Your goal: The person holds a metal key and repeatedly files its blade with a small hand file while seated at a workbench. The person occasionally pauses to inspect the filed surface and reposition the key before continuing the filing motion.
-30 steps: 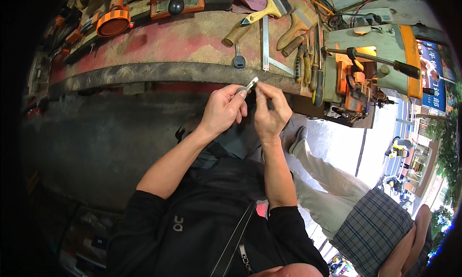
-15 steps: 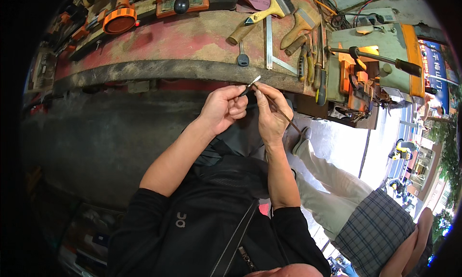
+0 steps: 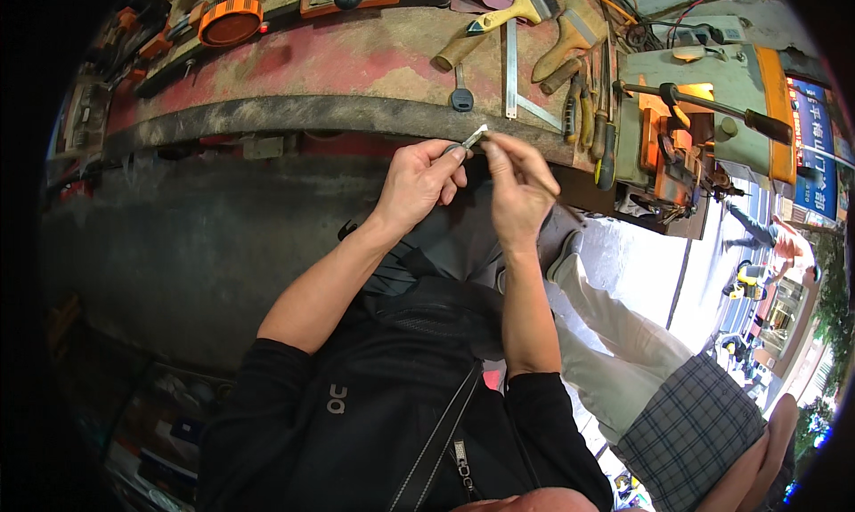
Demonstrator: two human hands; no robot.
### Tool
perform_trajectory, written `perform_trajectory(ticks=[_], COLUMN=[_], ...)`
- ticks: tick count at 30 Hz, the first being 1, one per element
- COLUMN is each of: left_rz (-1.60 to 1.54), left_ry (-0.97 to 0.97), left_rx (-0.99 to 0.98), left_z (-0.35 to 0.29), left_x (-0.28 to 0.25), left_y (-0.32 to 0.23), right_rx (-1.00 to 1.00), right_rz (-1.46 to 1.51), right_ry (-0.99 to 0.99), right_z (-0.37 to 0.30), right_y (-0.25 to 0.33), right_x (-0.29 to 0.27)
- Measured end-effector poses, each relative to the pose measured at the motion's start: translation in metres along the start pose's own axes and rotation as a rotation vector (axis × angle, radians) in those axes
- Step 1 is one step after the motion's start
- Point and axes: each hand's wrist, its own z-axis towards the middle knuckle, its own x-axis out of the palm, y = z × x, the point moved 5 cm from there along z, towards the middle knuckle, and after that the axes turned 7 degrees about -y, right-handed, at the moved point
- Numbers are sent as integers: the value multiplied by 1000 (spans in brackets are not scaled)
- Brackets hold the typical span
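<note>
Just off the bench's front edge, my left hand point(image 3: 419, 181) pinches a small key point(image 3: 474, 138) between thumb and fingers. Its metal blade points up and right and catches the light; the head is mostly covered by my fingertips. My right hand point(image 3: 519, 187) is closed at the blade, fingers curled and slightly blurred. A thin brown rod point(image 3: 567, 212) runs out from behind this hand toward the lower right; its working end is hidden, and I cannot tell its exact kind. Another key with a dark head point(image 3: 460, 100) lies on the bench just beyond my hands.
On the worn bench point(image 3: 338, 80) lie a yellow-handled brush point(image 3: 508, 15), a wooden brush point(image 3: 565, 44), a metal square point(image 3: 511, 71), pliers point(image 3: 572, 111) and a screwdriver point(image 3: 606, 151). Orange-and-green machine point(image 3: 686, 111) stands right. A person in pale trousers point(image 3: 614, 352) stands close by.
Both hands have shifted slightly; the right hand has turned at the key and its rod shows less. The bench appears a little higher and further right in view. A passer-by has appeared outside.
</note>
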Motion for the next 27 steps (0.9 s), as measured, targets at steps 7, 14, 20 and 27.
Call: perform_trajectory(ticks=[7, 14, 20, 27], left_rz=[42, 73, 73, 96], left_ry=[-17, -19, -22, -26], left_rx=[-6, -10, -7, -11], left_z=[2, 1, 1, 1], left_x=[-3, -3, -3, -3], left_y=[1, -2, -1, -1], right_rx=[72, 45, -89, -458], right_rz=[44, 35, -61, -341], right_ry=[-18, -31, -31, -16], right_z=[6, 5, 4, 4], right_y=[-9, -13, -9, 12], right_x=[-7, -7, -5, 3])
